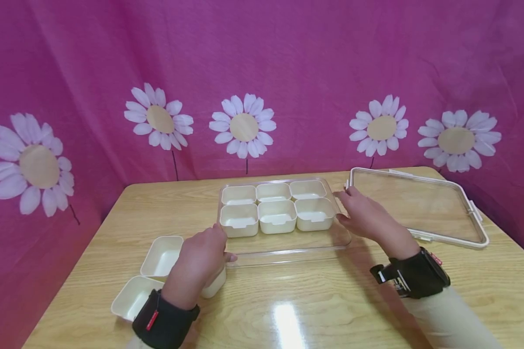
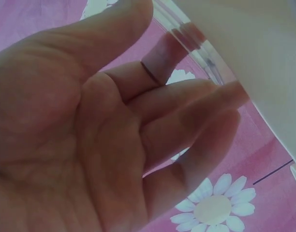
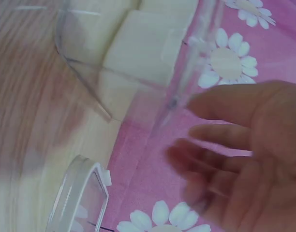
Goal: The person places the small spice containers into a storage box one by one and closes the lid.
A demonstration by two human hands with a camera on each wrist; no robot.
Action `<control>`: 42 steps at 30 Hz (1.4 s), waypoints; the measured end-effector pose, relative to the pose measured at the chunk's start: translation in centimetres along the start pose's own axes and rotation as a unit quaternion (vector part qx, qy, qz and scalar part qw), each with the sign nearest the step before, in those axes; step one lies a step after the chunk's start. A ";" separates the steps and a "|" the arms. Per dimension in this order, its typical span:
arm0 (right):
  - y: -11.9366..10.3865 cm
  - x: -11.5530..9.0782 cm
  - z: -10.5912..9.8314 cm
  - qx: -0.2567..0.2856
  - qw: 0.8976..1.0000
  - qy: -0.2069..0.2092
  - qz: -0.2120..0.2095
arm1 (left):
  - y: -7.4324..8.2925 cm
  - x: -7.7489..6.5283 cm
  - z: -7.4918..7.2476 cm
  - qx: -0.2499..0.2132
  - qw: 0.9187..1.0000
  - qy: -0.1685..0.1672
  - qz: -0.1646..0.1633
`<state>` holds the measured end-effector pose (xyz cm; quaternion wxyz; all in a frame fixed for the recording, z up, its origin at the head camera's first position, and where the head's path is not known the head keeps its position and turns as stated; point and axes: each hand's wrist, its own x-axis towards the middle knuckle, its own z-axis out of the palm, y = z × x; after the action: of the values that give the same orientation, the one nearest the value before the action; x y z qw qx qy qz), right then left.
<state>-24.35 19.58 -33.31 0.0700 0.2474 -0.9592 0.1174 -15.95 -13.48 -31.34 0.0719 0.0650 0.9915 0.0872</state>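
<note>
A clear plastic box [image 1: 284, 253] lies on the table, with several cream-coloured small bins [image 1: 277, 216] in two rows at its back. My left hand [image 1: 201, 261] is at the box's front left corner, thumb by the front rim. In the left wrist view, the fingers [image 2: 186, 111] stretch loosely toward the clear wall, and the palm is bare. At the box's right side, my right hand [image 1: 367, 213] has thumb and fingers spread apart. Its thumb tip is right at the clear rim in the right wrist view, with the fingers [image 3: 206, 169] loosely bent around nothing.
To the left stand loose cream bins [image 1: 161, 257], one partly hidden behind my left hand. A clear lid [image 1: 423, 203] with a white frame and clips lies at the right. Behind the wooden table [image 1: 323, 305] hangs a magenta cloth [image 1: 305, 87] with white flowers.
</note>
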 end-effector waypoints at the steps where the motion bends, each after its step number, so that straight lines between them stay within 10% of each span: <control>1: 0.2 -0.1 0.0 0.005 1.000 -0.015 -0.002 | 0.0 0.0 0.0 0.006 1.000 0.002 0.001; 13: 0.7 -0.2 0.9 0.020 0.998 -0.053 0.019 | -0.5 0.1 0.1 -0.016 1.000 0.001 0.017; 22: 0.5 0.4 1.5 0.019 0.999 -0.040 0.024 | -4.6 -1.4 -3.1 -0.017 0.999 0.019 0.025; 42: 0.2 0.1 1.1 0.006 0.999 -0.043 0.032 | -7.1 -1.0 -1.9 -0.045 0.996 -0.063 0.045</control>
<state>-24.63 19.40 -34.35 0.0235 0.2222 -0.9680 0.1141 -16.12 -20.81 -30.67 0.1326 0.1118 0.9762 0.1302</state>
